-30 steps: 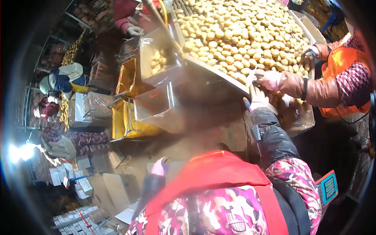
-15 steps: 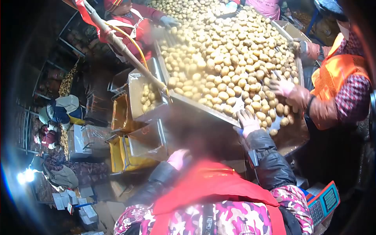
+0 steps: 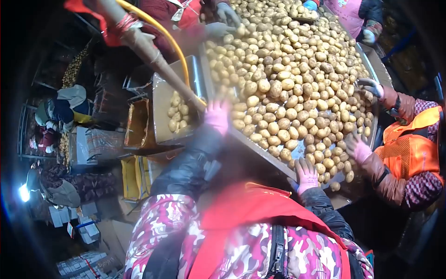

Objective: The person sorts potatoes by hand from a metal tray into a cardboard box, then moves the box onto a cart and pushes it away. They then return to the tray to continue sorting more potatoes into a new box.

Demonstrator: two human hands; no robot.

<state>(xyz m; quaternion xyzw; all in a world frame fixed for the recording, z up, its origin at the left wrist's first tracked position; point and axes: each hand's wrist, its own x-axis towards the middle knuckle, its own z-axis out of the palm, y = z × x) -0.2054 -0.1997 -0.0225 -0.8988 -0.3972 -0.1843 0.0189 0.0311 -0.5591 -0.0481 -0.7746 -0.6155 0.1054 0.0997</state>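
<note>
A large heap of potatoes point(image 3: 288, 83) covers a sorting table with a raised metal rim point(image 3: 260, 149). My left hand point(image 3: 217, 117), in a pink glove with greyish fingertips, reaches over the near left rim at the potatoes' edge. Its fingers look stretched out, though blur softens their tips, and I make out nothing in them. At the near corner my right hand point(image 3: 305, 176), gloved alike, rests by the rim with fingers spread, close to the lowest potatoes. A wooden pole point(image 3: 153, 58) with a yellow hose point(image 3: 169, 39) slants down just beside my left hand.
Left of the table, a bin point(image 3: 162, 121) holds some potatoes, with yellow crates point(image 3: 135, 176) below it. Across the right side, a co-worker in an orange vest point(image 3: 409, 149) has both gloved hands at the heap. Other people's hands point(image 3: 227, 16) are at the far side.
My left hand has risen from near my body to the table's left rim. My right hand stays by the near corner. The view has shifted, and the orange-vested co-worker's hands have moved.
</note>
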